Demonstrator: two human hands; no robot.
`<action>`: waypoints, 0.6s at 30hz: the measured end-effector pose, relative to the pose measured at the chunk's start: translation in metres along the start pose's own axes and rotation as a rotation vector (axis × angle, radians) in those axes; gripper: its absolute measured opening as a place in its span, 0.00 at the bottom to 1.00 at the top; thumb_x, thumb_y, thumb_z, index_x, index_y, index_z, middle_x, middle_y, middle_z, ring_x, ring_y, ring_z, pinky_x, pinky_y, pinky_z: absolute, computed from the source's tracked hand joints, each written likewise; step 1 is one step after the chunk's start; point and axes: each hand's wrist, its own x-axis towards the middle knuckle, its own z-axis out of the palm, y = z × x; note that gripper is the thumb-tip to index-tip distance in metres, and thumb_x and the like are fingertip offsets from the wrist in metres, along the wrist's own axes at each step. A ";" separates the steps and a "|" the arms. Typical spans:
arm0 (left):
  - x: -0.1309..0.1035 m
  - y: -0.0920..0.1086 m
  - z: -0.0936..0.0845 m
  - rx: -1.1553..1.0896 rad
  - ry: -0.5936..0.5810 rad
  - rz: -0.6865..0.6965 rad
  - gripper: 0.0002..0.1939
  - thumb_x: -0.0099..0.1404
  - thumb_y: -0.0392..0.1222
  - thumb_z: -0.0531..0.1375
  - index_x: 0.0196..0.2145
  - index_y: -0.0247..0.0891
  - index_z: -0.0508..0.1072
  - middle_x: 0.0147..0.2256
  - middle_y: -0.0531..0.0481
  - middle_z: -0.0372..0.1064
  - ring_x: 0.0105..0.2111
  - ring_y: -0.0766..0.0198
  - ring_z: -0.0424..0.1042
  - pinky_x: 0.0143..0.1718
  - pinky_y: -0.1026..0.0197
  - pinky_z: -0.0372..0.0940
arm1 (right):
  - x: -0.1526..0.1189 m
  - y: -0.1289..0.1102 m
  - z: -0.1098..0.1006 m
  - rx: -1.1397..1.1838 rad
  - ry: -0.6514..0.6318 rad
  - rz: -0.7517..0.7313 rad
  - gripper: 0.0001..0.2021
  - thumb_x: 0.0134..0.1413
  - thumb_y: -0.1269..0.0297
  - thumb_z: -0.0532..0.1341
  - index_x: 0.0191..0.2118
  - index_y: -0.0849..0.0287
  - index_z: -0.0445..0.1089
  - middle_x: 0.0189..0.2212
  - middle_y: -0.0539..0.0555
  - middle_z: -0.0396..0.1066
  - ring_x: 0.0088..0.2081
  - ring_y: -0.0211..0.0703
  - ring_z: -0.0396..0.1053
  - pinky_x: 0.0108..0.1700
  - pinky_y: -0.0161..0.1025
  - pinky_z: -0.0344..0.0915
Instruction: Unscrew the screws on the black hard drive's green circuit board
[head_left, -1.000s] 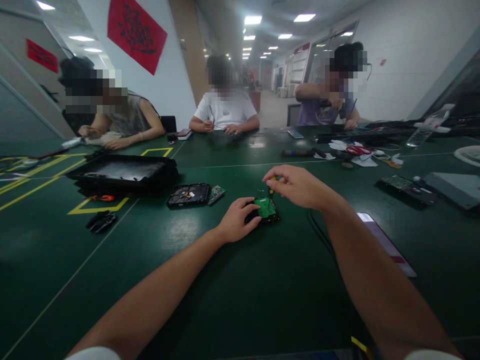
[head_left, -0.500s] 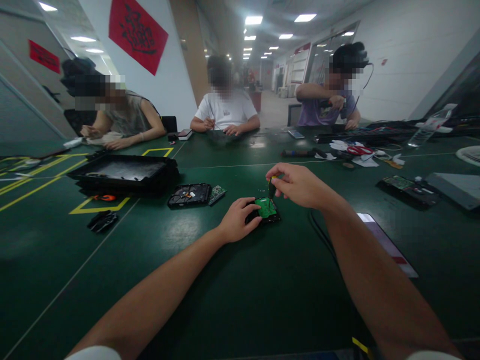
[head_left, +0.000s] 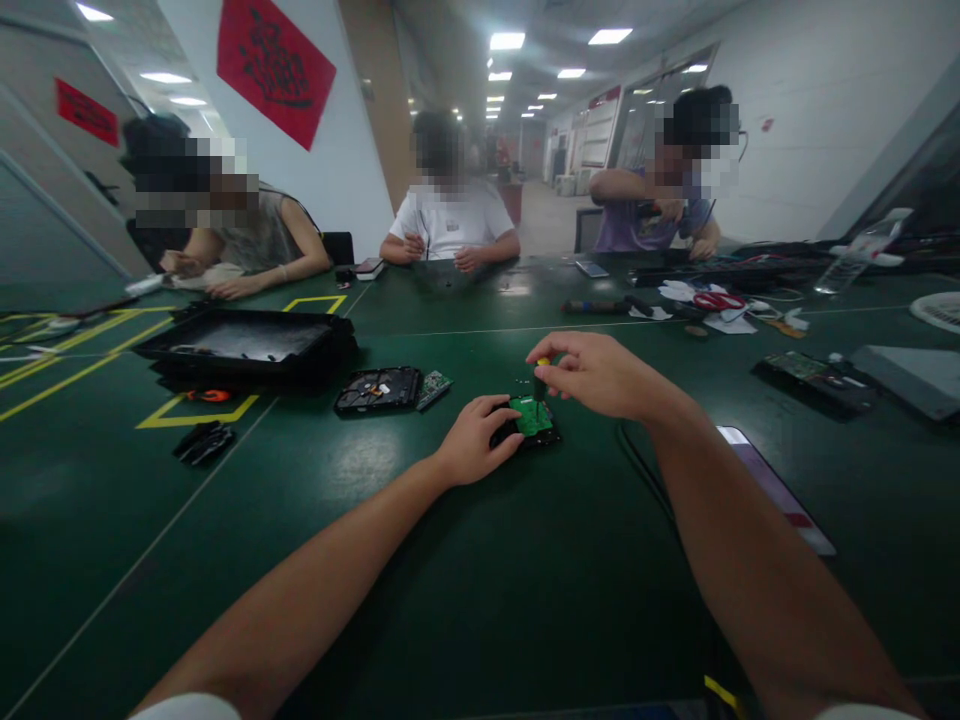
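A hard drive (head_left: 551, 438) lies on the green table with its green circuit board (head_left: 531, 421) facing up. My left hand (head_left: 475, 438) grips its left end, fingers over the far side and thumb at the near side. My right hand (head_left: 589, 372) is closed around a screwdriver (head_left: 539, 388) with a dark handle and yellow top. The screwdriver stands nearly upright, its tip on the circuit board. Several tiny screws (head_left: 522, 381) lie just behind the drive. To the left is another hard drive (head_left: 379, 389), with a loose circuit board (head_left: 433, 389) beside it.
A black tray (head_left: 247, 345) and dark gloves (head_left: 204, 441) are at the left. A phone (head_left: 780, 490) lies near my right forearm, beside a black cable (head_left: 643, 460). Further right are an opened device (head_left: 817, 380) and a bottle (head_left: 862, 250). Three people sit across the table.
My right hand has lowered slightly and shifted a little left, and the screwdriver now stands more upright. My left hand and the hard drive stay in place.
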 end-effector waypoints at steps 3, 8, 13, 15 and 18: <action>0.000 0.000 0.000 0.004 0.001 -0.001 0.20 0.72 0.51 0.62 0.58 0.43 0.75 0.62 0.37 0.67 0.63 0.45 0.67 0.65 0.37 0.64 | 0.001 -0.002 -0.001 -0.069 0.000 -0.080 0.10 0.66 0.60 0.62 0.44 0.54 0.81 0.39 0.54 0.81 0.38 0.44 0.76 0.40 0.38 0.66; 0.000 -0.001 0.000 0.008 0.004 0.005 0.20 0.73 0.51 0.62 0.58 0.43 0.75 0.62 0.37 0.67 0.63 0.45 0.67 0.64 0.37 0.64 | 0.002 0.000 -0.002 -0.106 0.005 -0.092 0.11 0.66 0.63 0.61 0.45 0.54 0.82 0.40 0.53 0.82 0.38 0.44 0.75 0.40 0.38 0.65; -0.001 -0.001 0.000 0.005 -0.002 0.010 0.20 0.73 0.52 0.62 0.59 0.45 0.76 0.62 0.38 0.67 0.63 0.45 0.67 0.65 0.37 0.64 | 0.002 0.005 -0.001 -0.040 0.051 0.008 0.11 0.63 0.58 0.66 0.46 0.57 0.79 0.39 0.55 0.82 0.34 0.44 0.77 0.38 0.39 0.67; 0.000 0.000 -0.001 -0.001 -0.005 0.013 0.20 0.73 0.52 0.61 0.59 0.45 0.76 0.62 0.38 0.67 0.63 0.45 0.67 0.65 0.37 0.64 | 0.001 0.005 0.000 -0.009 0.069 0.036 0.12 0.61 0.56 0.68 0.45 0.58 0.77 0.39 0.56 0.81 0.32 0.44 0.77 0.37 0.39 0.68; 0.001 0.002 -0.003 -0.008 -0.008 0.015 0.20 0.73 0.54 0.62 0.58 0.46 0.76 0.62 0.39 0.68 0.63 0.45 0.67 0.65 0.38 0.64 | 0.001 0.004 0.001 -0.001 0.074 0.056 0.11 0.60 0.56 0.68 0.42 0.57 0.76 0.36 0.56 0.81 0.32 0.45 0.77 0.36 0.40 0.68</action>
